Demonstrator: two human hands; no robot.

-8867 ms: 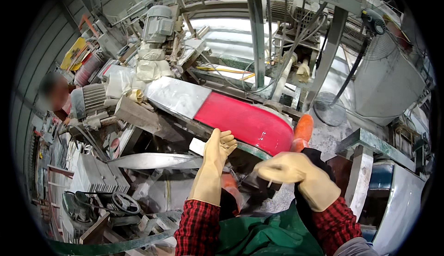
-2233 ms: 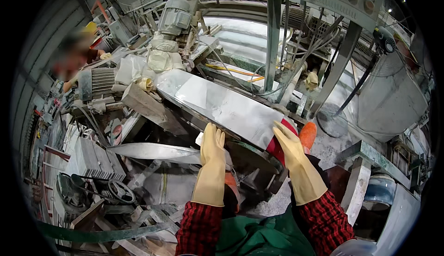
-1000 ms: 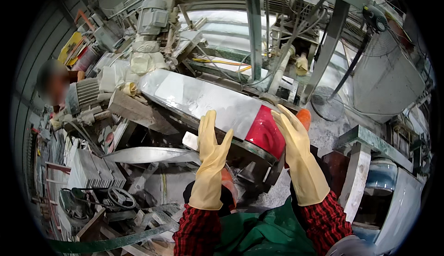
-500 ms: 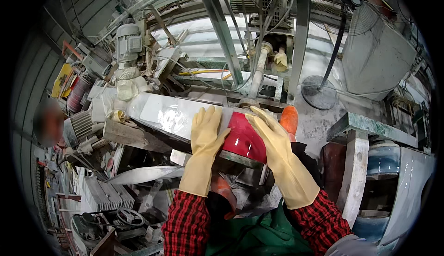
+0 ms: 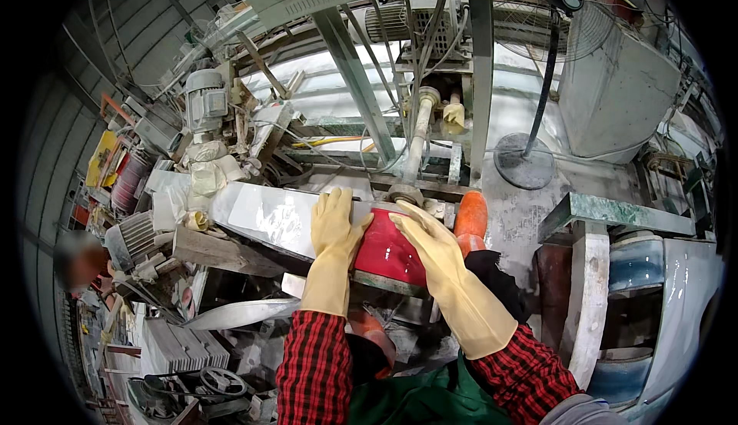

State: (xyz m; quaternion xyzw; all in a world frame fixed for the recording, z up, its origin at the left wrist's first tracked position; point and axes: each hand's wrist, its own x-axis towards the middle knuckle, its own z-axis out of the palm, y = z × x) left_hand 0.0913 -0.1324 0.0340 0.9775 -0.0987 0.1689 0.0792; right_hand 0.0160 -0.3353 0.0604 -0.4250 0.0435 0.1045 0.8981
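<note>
Both my gloved hands lie flat, fingers spread, grasping nothing, on one curved glossy red-and-white panel [image 5: 307, 225], probably heavy, stiff and slippery when wet, resting on the machine bench [image 5: 231, 252], left hand [image 5: 336, 225] at nine o'clock of the red end, right hand [image 5: 430, 244] at three.

Curved tile [image 5: 307, 229] now shows mostly its wet grey back; the red face is reduced to a patch between the gloves. Left hand [image 5: 336, 221] and right hand [image 5: 430, 242] have moved up from its near edge, lying flat on it.
</note>
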